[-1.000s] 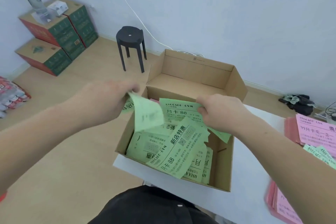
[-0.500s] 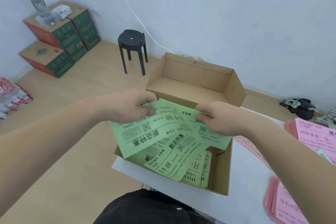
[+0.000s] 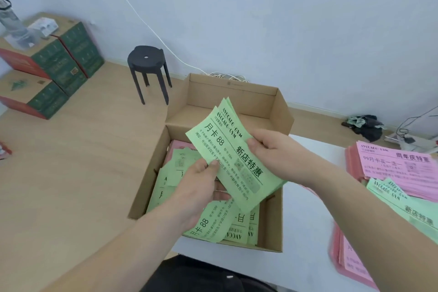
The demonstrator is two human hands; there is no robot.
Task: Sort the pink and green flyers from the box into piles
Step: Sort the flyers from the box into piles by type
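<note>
A sheaf of oblong green paper flyers (image 3: 222, 142) is held above the cardboard box (image 3: 275, 220), pinched in the grips of the left hand (image 3: 201, 187) and right hand (image 3: 267, 149).

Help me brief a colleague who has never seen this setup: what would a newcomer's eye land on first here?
The small stack of green flyers held up over the open cardboard box at centre, the left hand pinching its lower edge and the right hand gripping its right side. Next, the loose green flyers jumbled in the box, and the pink pile with a green pile beside it on the white table at right.
</note>
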